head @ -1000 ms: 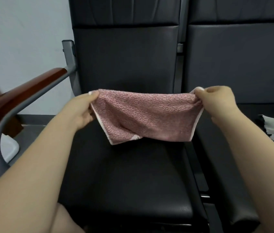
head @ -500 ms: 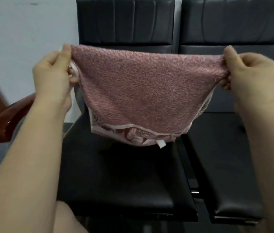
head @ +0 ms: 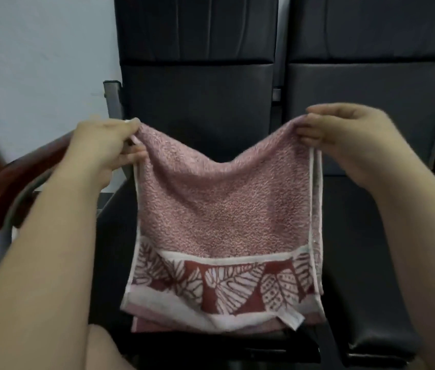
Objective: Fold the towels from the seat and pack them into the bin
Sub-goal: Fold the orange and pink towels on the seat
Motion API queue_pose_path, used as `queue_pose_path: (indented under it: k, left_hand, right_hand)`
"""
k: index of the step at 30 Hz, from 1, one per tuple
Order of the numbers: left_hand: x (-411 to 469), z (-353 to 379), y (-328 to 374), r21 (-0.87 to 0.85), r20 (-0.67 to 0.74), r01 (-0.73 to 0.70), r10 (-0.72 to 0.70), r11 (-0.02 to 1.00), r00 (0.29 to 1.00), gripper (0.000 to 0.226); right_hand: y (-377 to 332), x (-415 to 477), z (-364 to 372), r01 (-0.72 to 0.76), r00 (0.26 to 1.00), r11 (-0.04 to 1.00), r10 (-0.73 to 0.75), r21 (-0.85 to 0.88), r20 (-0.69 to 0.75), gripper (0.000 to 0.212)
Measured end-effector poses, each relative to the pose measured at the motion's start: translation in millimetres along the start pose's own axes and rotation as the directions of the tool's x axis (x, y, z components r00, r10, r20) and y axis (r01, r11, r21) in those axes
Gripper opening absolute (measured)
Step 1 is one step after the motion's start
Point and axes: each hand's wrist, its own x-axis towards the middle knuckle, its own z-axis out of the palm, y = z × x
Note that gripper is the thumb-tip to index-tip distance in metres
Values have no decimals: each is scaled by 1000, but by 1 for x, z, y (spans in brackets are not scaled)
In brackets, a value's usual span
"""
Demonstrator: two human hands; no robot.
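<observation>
A pink towel with a red and white leaf border hangs doubled over in front of the black seat. My left hand pinches its top left corner. My right hand pinches its top right corner. The top edge sags between the two hands. The lower border hangs level with the seat's front edge; a small white tag sticks out at the bottom right. The bin is not in view.
A second black seat stands to the right. A reddish wooden armrest on a grey frame juts out at the left, beside a pale wall. Dark seat backs rise behind the towel.
The towel was held taut and high half a second ago. Now both hands are lower and closer together, the top edge sags, and the towel hangs down showing its leaf border.
</observation>
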Motion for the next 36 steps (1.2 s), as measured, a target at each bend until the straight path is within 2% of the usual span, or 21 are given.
queue_pose_path:
  k: [2, 4, 6, 8, 9, 10, 11, 12, 13, 14, 15, 16, 18, 20, 22, 24, 26, 30, 32, 34, 36]
  left_hand:
    - [5, 8, -4, -109, 5, -48, 49, 993, 999, 22]
    - [8, 13, 4, -283, -11, -192, 197, 940, 980, 17]
    - [11, 13, 21, -502, -77, -311, 316, 807, 946, 18]
    - [15, 8, 33, -699, -100, -329, 369, 635, 924, 13]
    - [17, 6, 33, -730, -98, -326, 380, 601, 920, 7]
    - [20, 4, 30, -712, -90, -316, 364, 627, 927, 4]
    - [27, 1, 19, -641, -79, -287, 311, 712, 947, 2]
    - [30, 0, 7, -493, -54, -232, 237, 839, 970, 2]
    - [32, -3, -10, -230, -7, -156, 159, 961, 987, 4]
    - [34, -5, -33, 93, 70, -75, 68, 993, 995, 4]
    - [32, -6, -58, 392, 137, -5, -53, 920, 989, 3]
    - [25, -8, -84, 623, 171, 33, -178, 782, 969, 3]
    - [10, -9, -126, 844, 165, 73, -387, 531, 907, 11]
    - [-4, -8, -143, 870, 170, 103, -490, 481, 855, 17]
    - [-8, -10, -142, 869, 166, 101, -479, 484, 862, 24]
    - [-9, -13, -135, 892, 182, 76, -508, 445, 842, 37]
    - [-15, -15, -128, 932, 194, 35, -579, 361, 792, 39]
    - [-22, -19, -110, 976, 154, 2, -693, 219, 705, 42]
    - [-27, -23, -96, 988, 97, 43, -802, 151, 590, 46]
    - [-30, -29, -86, 997, 48, 31, -892, 70, 449, 44]
    - [-30, -34, -81, 999, 15, 43, -926, 33, 378, 49]
  right_hand:
    - [4, 7, 8, 51, 998, 999, -51, 0, 23, 21]
    - [-2, 14, 13, 171, 985, 981, -170, 91, -23, 24]
    - [-12, 22, 13, 272, 961, 919, -272, 287, -40, 29]
    - [-20, 28, 10, 294, 948, 836, -316, 464, -30, 28]
    - [-19, 29, 10, 278, 952, 811, -304, 515, -35, 24]
    - [-15, 31, 9, 249, 963, 812, -265, 528, -47, 19]
    - [-6, 32, 11, 204, 979, 851, -193, 485, -73, 12]
    - [8, 32, 14, 137, 989, 918, -108, 371, -99, 8]
    - [26, 30, 16, 34, 995, 980, -14, 198, -102, 6]
    - [48, 27, 18, -91, 993, 996, 91, 7, -73, 7]
    - [69, 22, 20, -215, 977, 963, 212, -162, -39, 7]
    - [89, 15, 23, -318, 943, 901, 332, -295, -2, 5]
    - [120, 2, 26, -422, 852, 740, 521, -523, 48, 22]
    - [135, -7, 31, -399, 779, 595, 622, -698, 85, 40]
    - [138, -15, 37, -306, 748, 505, 652, -807, 125, 50]
    - [138, -20, 41, -207, 725, 433, 670, -878, 159, 47]
    - [138, -28, 45, -149, 686, 362, 708, -920, 168, 39]
    - [134, -39, 44, -137, 578, 269, 803, -953, 143, 37]
    - [122, -38, 40, -57, 500, 177, 857, -983, 125, 38]
    - [109, -36, 36, 33, 383, 57, 921, -998, 65, 35]
    - [96, -37, 32, 55, 290, -16, 957, -998, 0, 28]
